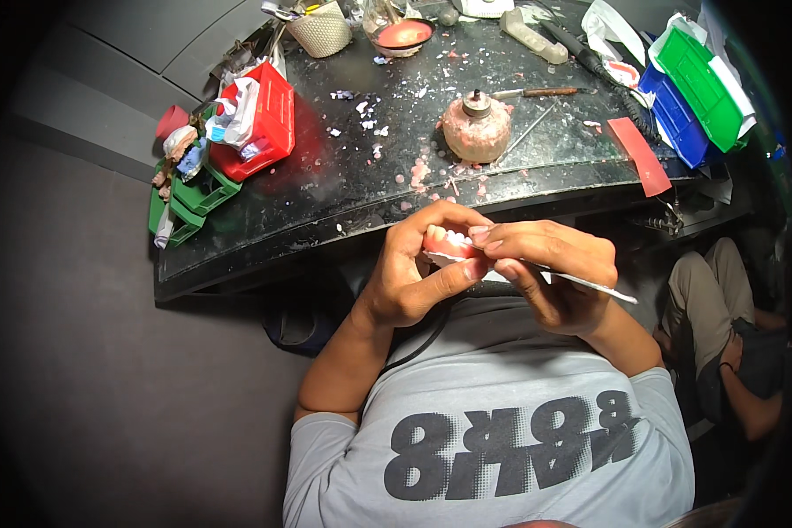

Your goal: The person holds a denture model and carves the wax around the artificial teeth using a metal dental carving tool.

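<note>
Just off the bench's front edge, my left hand [414,273] is closed around a dental model [451,245] with a pink wax base and white and yellowish teeth. My right hand [550,264] pinches a slim metal wax carving tool [594,285], whose handle points out to the lower right. Its working end is hidden by my fingers, close against the teeth. Beyond my hands, a wax-spattered spirit burner [476,128] stands on the bench; I cannot make out a flame.
The dark bench [343,194] carries scattered wax crumbs. A red bin [277,123] and a green bin [207,189] stand at left, blue [673,114] and green [700,88] bins at right. A wooden-handled knife [550,91] and a pink wax sheet [640,157] lie nearby. Another person [708,299] sits at right.
</note>
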`<state>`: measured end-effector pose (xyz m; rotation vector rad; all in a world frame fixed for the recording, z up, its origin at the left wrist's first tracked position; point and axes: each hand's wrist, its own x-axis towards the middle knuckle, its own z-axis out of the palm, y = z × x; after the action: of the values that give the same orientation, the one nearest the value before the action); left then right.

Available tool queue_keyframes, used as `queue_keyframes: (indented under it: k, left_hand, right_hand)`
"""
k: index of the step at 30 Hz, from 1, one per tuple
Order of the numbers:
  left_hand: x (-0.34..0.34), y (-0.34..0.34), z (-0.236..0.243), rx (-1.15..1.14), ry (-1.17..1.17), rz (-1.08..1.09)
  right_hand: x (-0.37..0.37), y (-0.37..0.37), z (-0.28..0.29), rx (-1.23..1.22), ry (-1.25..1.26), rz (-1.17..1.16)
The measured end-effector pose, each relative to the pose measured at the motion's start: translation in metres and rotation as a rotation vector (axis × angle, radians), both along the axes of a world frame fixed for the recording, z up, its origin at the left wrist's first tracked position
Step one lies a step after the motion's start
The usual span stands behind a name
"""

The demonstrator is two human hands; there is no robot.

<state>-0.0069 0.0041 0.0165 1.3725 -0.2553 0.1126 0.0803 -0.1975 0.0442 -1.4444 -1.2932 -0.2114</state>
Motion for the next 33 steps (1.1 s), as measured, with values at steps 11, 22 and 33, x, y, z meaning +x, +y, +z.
queue_keyframes:
  k: [11, 22, 33]
  left_hand:
    - [0.001, 0.000, -0.006, 0.135, -0.046, 0.099]
    - [0.001, -0.004, -0.004, 0.072, -0.042, 0.211]
    - [0.008, -0.004, -0.003, 0.482, -0.432, 0.447]
  right_hand:
    - [-0.001, 0.003, -0.002, -0.016, -0.077, -0.061]
    - [0.011, 0.001, -0.023, 0.364, 0.304, -0.048]
    - [0.003, 0.007, -0.002, 0.067, -0.187, -0.054]
